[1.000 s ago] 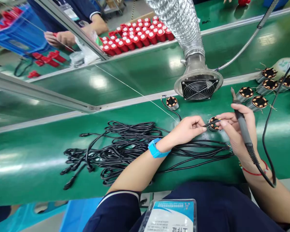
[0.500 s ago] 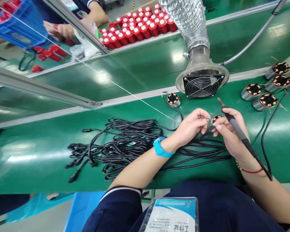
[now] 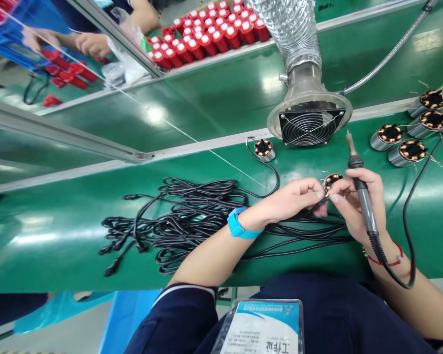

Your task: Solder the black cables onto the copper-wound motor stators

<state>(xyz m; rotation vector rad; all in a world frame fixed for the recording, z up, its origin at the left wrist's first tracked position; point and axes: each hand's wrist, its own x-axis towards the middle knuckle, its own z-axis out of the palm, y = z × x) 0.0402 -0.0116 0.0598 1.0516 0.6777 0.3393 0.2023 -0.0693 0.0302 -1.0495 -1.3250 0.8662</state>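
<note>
Fingers (image 3: 312,186) on my left hand (image 3: 294,199) pinch the black cable (image 3: 320,202), my right hand (image 3: 360,206) pinches its skinny wires (image 3: 327,195), probably floppy and fragile, so grip the cable tbh.

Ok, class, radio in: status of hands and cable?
Left hand: holding black cable near its end. Right hand: at its wires, soldering iron also held. Copper-wound ring partly hidden by right hand.

White-topped red cylinders (image 3: 219,42) stand in rows, right of a plastic bag (image 3: 128,63) and blue crate (image 3: 12,40).
</note>
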